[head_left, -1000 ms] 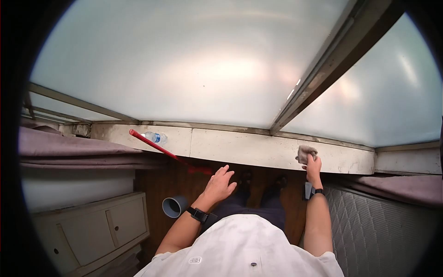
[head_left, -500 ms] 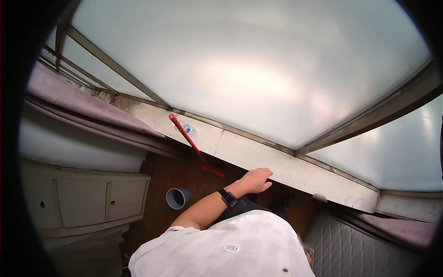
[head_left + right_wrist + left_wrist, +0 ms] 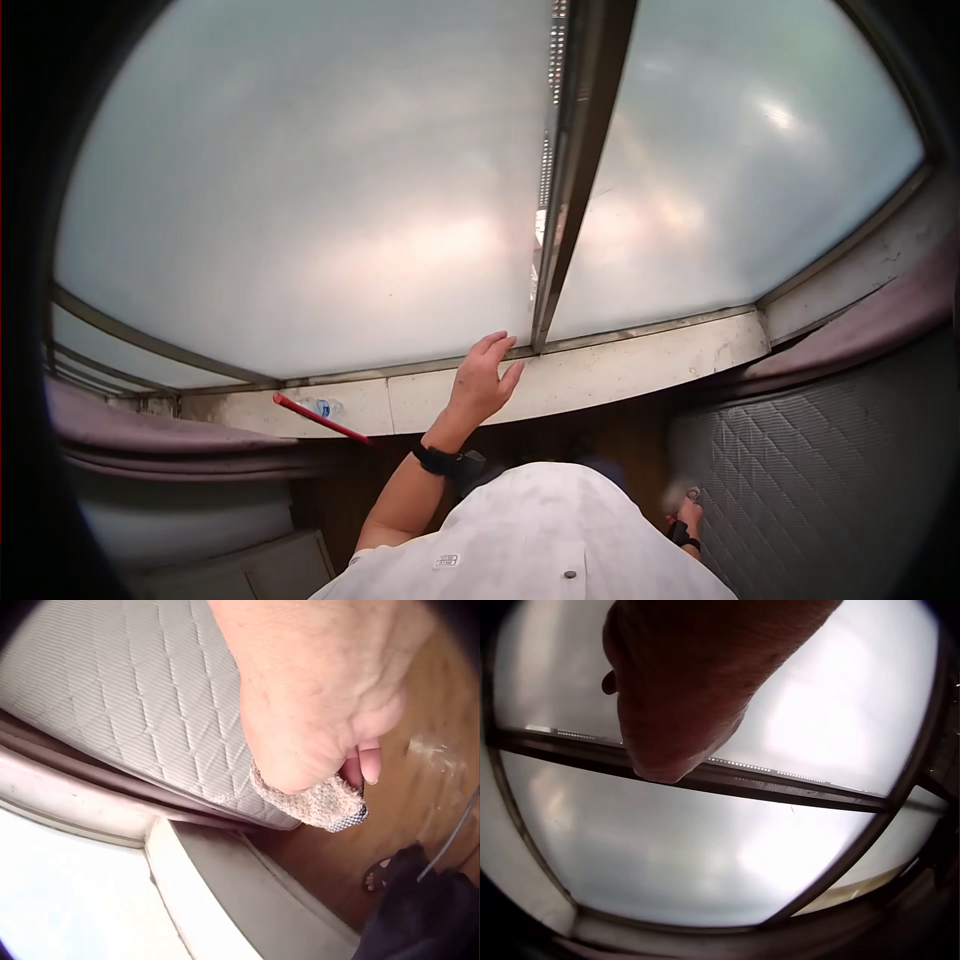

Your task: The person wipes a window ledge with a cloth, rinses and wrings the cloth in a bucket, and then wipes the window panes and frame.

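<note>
My left hand [image 3: 483, 383] reaches over the white windowsill [image 3: 640, 368], fingers extended with the thumb apart, its fingertips close to the foot of the dark window post [image 3: 572, 190]. In the left wrist view the same hand [image 3: 682, 697] overlaps that post, with most fingers hidden behind the back of the hand. My right hand [image 3: 689, 514] hangs low beside the grey quilted mattress [image 3: 800, 470]. It grips a folded tan terry cloth [image 3: 315, 804] with a checked edge, seen in the right wrist view below the palm.
A red stick [image 3: 320, 416] leans over the sill at the left, in front of a clear plastic bottle [image 3: 328, 407]. Mauve curtains [image 3: 170, 425] hang at both ends. A pale cabinet [image 3: 240, 570] stands at lower left. Brown wooden floor [image 3: 420, 825] lies beside the mattress.
My right hand has dropped from over the sill to beside the mattress, keeping the cloth. The left hand has risen over the sill towards the window post. The head view has swung about.
</note>
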The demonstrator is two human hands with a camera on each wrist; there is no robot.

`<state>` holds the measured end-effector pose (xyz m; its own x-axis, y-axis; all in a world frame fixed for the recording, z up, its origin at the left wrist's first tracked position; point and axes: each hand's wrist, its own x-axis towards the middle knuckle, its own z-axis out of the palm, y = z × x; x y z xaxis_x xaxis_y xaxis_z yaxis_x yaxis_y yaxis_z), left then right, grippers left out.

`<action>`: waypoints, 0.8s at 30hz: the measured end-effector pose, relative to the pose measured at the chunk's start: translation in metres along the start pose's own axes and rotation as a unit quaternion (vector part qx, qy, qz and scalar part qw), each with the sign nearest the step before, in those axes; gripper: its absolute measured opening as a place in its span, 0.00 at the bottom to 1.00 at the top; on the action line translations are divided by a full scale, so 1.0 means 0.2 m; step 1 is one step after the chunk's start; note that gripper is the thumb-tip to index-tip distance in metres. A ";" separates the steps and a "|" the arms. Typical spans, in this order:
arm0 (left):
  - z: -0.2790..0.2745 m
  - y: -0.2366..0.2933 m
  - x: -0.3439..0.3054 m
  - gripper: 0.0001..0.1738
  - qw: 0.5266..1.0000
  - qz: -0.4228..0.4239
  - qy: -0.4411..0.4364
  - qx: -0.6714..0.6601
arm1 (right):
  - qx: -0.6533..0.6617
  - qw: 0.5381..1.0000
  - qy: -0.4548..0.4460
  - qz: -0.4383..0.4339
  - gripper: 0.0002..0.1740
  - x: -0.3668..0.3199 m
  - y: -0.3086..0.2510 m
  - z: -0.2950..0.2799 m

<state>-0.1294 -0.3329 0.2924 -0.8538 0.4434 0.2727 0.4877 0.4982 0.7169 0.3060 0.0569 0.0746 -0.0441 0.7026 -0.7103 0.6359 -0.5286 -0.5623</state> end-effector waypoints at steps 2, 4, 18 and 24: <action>-0.01 0.05 0.04 0.23 1.000 0.008 0.028 -0.005 | 0.035 0.999 -0.003 -0.017 0.14 0.03 -0.08 0.06; -0.01 0.09 0.06 0.23 0.999 0.001 0.029 -0.020 | 0.071 0.997 -0.002 -0.034 0.13 0.06 -0.13 0.10; 0.08 0.24 0.19 0.25 0.988 -0.094 0.089 -0.083 | 0.049 0.999 0.018 0.004 0.14 0.34 -0.12 0.01; 0.34 0.17 0.11 0.24 0.974 -0.167 0.016 -0.153 | 0.045 0.998 0.037 0.025 0.15 0.41 -0.03 -0.04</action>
<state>-0.1191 -0.2566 0.2787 -0.9631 0.2690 0.0072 0.1082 0.3628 0.9256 0.3040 0.1214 0.0223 0.0452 0.7058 -0.7069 0.5640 -0.6021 -0.5651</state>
